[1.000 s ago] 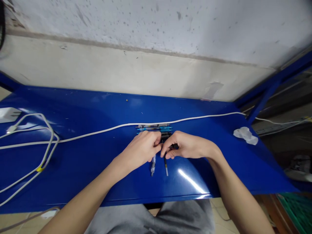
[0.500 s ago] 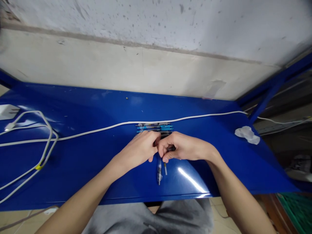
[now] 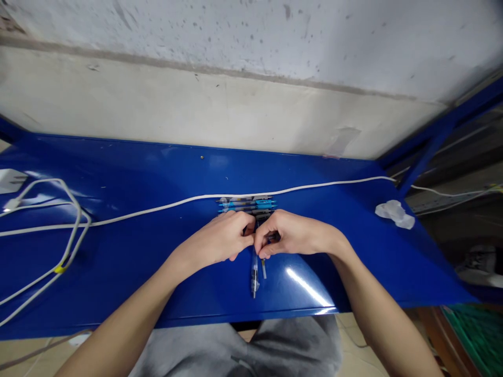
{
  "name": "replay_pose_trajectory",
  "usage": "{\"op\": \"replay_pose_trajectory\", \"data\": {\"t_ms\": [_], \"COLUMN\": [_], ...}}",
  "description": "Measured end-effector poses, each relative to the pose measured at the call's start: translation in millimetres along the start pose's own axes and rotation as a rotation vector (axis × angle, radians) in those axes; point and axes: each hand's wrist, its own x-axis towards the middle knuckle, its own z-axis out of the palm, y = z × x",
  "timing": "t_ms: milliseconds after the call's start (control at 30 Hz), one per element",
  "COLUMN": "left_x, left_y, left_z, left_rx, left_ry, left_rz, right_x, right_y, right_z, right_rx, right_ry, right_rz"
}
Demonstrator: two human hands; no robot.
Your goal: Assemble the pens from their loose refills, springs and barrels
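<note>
My left hand (image 3: 230, 234) and my right hand (image 3: 288, 233) meet over the middle of the blue table, fingertips pinched together and touching. A dark slim piece shows inside the curl of my right fingers; what the two pinches grip is mostly hidden. Just below them lies a clear-barrelled pen (image 3: 255, 280), pointing toward me, its upper part near my fingers. Beside it on the right is a short thin tube (image 3: 263, 269), like a pen refill. Beyond my hands several pens (image 3: 264, 203), some blue and some dark, lie side by side, partly covered by my hands.
A white cable (image 3: 157, 209) runs across the table (image 3: 129, 262) behind the pens. At the left are a cable coil (image 3: 76, 209) and a white plug adapter (image 3: 11, 180). A crumpled translucent plastic piece (image 3: 396, 213) lies at the right, before a blue metal frame (image 3: 420, 157).
Both hands stay pinched together at nearly the same place, with slight finger movement. The whole view has shifted a little. The pens on the table appear to lie as before.
</note>
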Motion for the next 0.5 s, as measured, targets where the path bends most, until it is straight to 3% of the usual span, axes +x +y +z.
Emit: {"op": "replay_pose_trajectory", "data": {"t_ms": [200,500], "left_x": [-7,-6], "left_y": [8,4], "left_z": [-11.5,-11.1], "left_rx": [0.080,0.058], "left_ry": [-0.224,-0.313], "left_rz": [-0.101,-0.088], "right_x": [0,1], "right_y": [0,-3], "right_z": [-1,0], "right_rx": [-0.020,0.035], "right_ry": [0.003,-0.023], "right_rz": [-0.002,0.031]}}
